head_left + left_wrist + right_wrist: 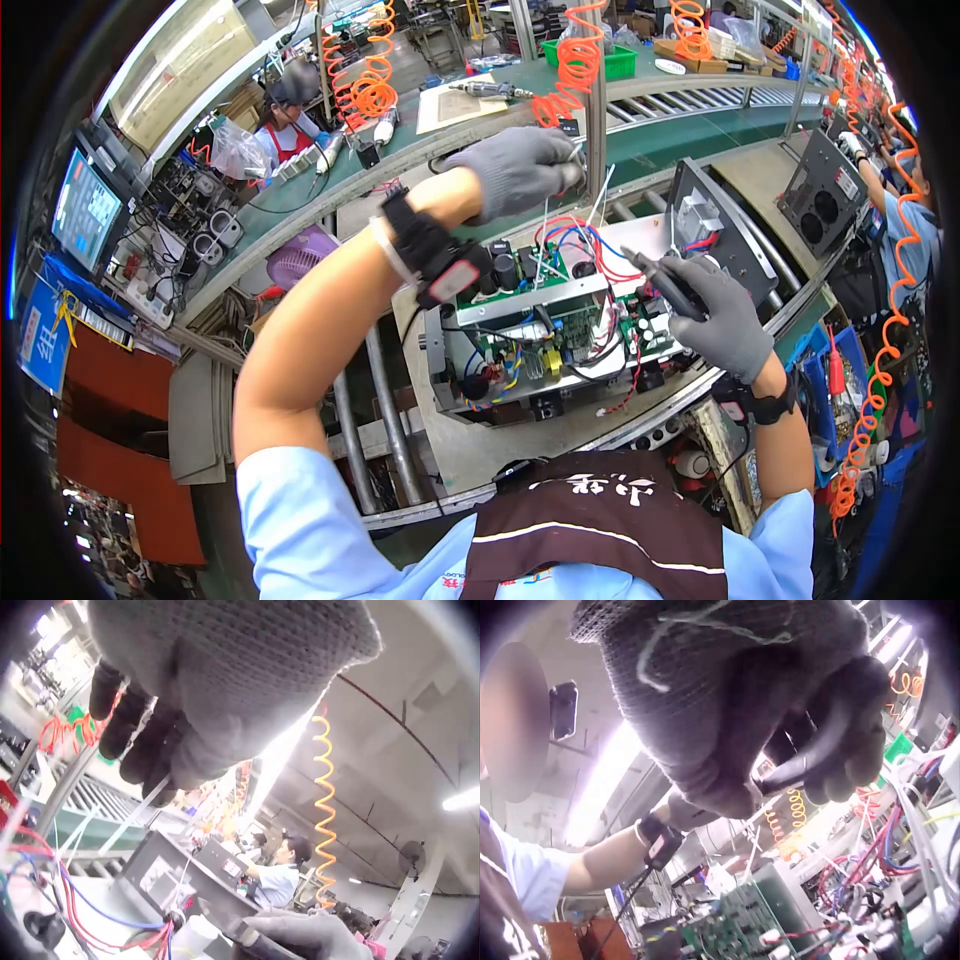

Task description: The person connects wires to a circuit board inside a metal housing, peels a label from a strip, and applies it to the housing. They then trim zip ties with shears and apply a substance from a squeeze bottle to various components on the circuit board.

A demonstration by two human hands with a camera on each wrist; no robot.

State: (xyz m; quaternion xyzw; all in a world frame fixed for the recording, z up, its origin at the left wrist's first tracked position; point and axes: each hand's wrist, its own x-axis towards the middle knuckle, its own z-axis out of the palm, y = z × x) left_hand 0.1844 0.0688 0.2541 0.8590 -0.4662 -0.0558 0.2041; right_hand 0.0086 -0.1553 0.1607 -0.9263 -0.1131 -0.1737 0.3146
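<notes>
A metal chassis point(470, 402) packed with circuit boards point(575, 325), red and blue wires point(590, 240) and thin white cable ties point(601, 195) lies before me. My gloved left hand point(515, 172) is raised over its far side, fingers curled. A white strip like a cable tie point(135, 815) runs down from its fingertips in the left wrist view. My gloved right hand point(725, 312) grips dark-handled side cutters point(668, 287) at the chassis's right side, their tips pointing toward the wires. In the right wrist view one curved handle point(810, 761) shows within the fingers.
A dark upright panel point(725, 225) stands at the chassis's right end. Conveyor rollers point(390, 420) run beneath and to the left. Orange coiled hoses point(580, 65) hang beyond, near a metal post point(595, 120). Another black unit point(822, 195) and a worker point(905, 230) are at right.
</notes>
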